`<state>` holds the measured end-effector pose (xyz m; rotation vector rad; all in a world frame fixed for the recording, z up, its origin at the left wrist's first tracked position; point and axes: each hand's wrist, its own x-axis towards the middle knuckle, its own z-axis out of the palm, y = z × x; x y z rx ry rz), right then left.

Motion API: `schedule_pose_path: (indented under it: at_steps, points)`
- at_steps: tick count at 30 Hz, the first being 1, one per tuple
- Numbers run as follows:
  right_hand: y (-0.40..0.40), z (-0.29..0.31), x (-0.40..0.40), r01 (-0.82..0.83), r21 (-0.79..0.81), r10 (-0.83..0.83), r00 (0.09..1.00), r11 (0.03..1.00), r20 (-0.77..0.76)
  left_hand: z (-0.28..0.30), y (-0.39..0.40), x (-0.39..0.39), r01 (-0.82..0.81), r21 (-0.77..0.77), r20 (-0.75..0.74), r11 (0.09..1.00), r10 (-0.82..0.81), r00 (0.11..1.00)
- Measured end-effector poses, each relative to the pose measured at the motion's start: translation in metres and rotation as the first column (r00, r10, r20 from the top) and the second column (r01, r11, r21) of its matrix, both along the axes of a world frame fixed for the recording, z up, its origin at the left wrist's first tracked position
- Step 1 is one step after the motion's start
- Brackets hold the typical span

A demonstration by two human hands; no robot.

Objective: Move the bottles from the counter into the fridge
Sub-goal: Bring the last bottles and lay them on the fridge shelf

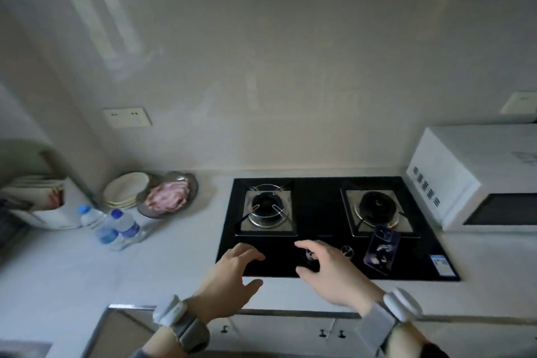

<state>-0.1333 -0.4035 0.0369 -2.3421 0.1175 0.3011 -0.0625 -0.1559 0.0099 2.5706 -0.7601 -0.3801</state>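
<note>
Two clear water bottles with blue caps and blue labels stand side by side on the pale counter point(174, 256) at the left, one point(97, 224) slightly behind the other point(126, 227). My left hand point(232, 279) hovers over the front left corner of the black hob, fingers loosely spread and holding nothing. My right hand point(328, 270) hovers beside it over the hob's front edge, also spread and empty. Both hands are well to the right of the bottles. No fridge is in view.
A black two-burner gas hob point(319, 197) fills the counter's middle, with a phone point(382, 247) lying on its front right. A white microwave point(476, 177) stands at the right. Stacked plates point(125, 190), a dish of meat point(168, 195) and a white box point(49, 200) sit behind the bottles.
</note>
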Motion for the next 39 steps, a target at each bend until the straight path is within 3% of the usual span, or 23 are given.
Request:
schedule_pose_path:
  at_steps: [9, 18, 29, 39]
  points:
    - [0.133, 0.001, 0.077, -0.250, 0.001, 0.250, 0.968, 0.968, 0.015, 0.012, 0.155, 0.022, -0.329, -0.046, 0.088, 0.943, 0.332, 0.939]
    - [0.218, 0.012, 0.138, -0.561, -0.118, 0.566, 0.824, 0.820, 0.012, 0.007, 0.242, -0.010, -0.651, -0.122, 0.080, 0.749, 0.661, 0.746]
    - [0.296, 0.009, 0.190, -0.656, -0.180, 0.660, 0.750, 0.733, -0.043, 0.013, 0.309, 0.009, -0.767, -0.131, 0.029, 0.628, 0.776, 0.630]
    - [0.382, -0.009, 0.270, -0.574, -0.215, 0.578, 0.814, 0.790, -0.051, 0.003, 0.369, 0.147, -0.720, -0.090, -0.001, 0.689, 0.722, 0.691]
